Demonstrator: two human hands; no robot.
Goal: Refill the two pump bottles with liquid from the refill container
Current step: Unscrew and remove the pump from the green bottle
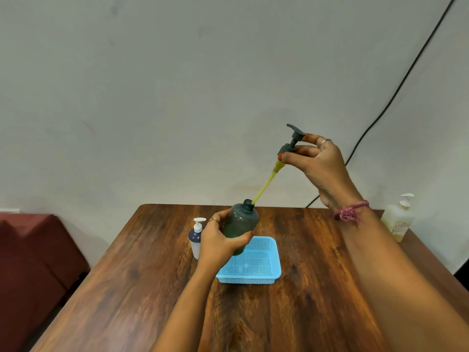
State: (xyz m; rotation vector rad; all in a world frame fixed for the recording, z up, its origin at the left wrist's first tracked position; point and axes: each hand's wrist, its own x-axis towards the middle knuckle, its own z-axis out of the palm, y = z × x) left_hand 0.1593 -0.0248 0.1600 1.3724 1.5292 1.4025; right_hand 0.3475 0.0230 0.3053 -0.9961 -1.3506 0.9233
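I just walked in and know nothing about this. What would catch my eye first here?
Most striking is the right hand, raised above the table, pinching a grey pump whose yellow tube still dips into the neck of the grey bottle. The left hand grips that bottle, tilted, over a blue basket at mid-table. A smaller white-pump bottle stands just left of them.

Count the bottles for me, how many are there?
3. A dark grey bottle held in the left hand above the blue basket, a small white and navy bottle left of that hand, and a pale yellow bottle at the table's right edge.
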